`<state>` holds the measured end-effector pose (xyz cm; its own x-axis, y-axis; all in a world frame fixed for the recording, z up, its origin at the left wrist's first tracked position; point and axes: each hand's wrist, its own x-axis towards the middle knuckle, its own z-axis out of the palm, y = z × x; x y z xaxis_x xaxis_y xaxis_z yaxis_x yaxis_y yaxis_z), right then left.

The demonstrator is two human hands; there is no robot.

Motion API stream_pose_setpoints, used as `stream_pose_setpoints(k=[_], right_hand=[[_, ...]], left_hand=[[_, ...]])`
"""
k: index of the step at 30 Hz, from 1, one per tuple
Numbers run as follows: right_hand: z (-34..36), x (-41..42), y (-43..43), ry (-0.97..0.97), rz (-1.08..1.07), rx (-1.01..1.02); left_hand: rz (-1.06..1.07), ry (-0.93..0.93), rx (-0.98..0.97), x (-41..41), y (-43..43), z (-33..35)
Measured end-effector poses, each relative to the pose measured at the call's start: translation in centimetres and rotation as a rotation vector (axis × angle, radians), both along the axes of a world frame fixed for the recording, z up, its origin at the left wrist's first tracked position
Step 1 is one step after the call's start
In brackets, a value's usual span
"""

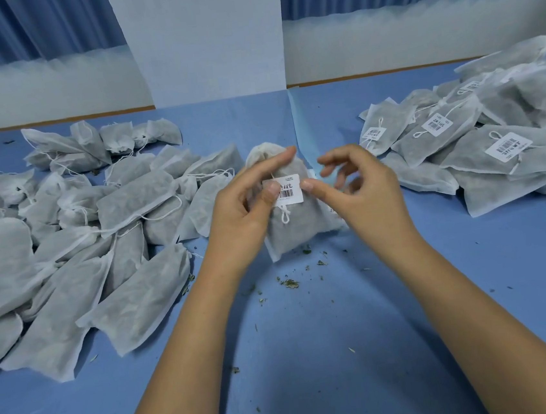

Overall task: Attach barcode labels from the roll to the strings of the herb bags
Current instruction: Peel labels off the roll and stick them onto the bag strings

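A white mesh herb bag (300, 227) lies in the middle of the blue table. A white barcode label (286, 190) sits on its string (285, 215), whose looped end hangs below the label. My left hand (247, 202) pinches the label's left edge between thumb and forefinger. My right hand (353, 185) touches the label's right edge with its thumb tip, the other fingers curled loosely above. The label roll is not in view.
A heap of unlabelled herb bags (75, 234) covers the left of the table. Labelled bags (481, 151) are stacked at the right. Loose herb crumbs (288, 282) lie in front of the centre bag. A white panel (206, 38) stands at the back.
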<state>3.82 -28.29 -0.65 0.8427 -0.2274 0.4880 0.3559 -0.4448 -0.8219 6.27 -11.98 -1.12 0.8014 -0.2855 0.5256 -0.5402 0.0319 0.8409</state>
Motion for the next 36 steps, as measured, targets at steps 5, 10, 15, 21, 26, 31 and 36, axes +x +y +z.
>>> stream_pose_setpoints(k=[5, 10, 15, 21, 26, 31, 36], right_hand=[[-0.5, 0.1, 0.7, 0.112, 0.323, 0.2], [-0.1, 0.1, 0.5, 0.102, 0.279, 0.342], [0.5, -1.0, -0.7, 0.107, 0.181, 0.482], [1.3, -3.1, -4.0, 0.067, 0.048, 0.452], [0.8, -5.0, -7.2, 0.334, 0.11, 0.394], [0.1, -6.7, -10.7, 0.685, 0.39, 0.231], [1.1, -2.9, -13.0, 0.312, 0.031, 1.043]], left_hand=[[0.017, -0.049, 0.097, -0.2, -0.1, 0.0], [0.009, 0.016, -0.009, -0.4, -0.5, 0.8], [0.11, 0.234, -0.145, -0.5, -3.2, 1.6], [0.093, 0.327, -0.153, -1.4, -7.6, 1.5], [0.248, 0.333, -0.081, -2.1, -11.3, 0.5], [0.242, 0.429, -0.119, -1.6, -13.7, 0.6], [0.113, 0.433, -0.075, -1.3, -15.1, 0.5]])
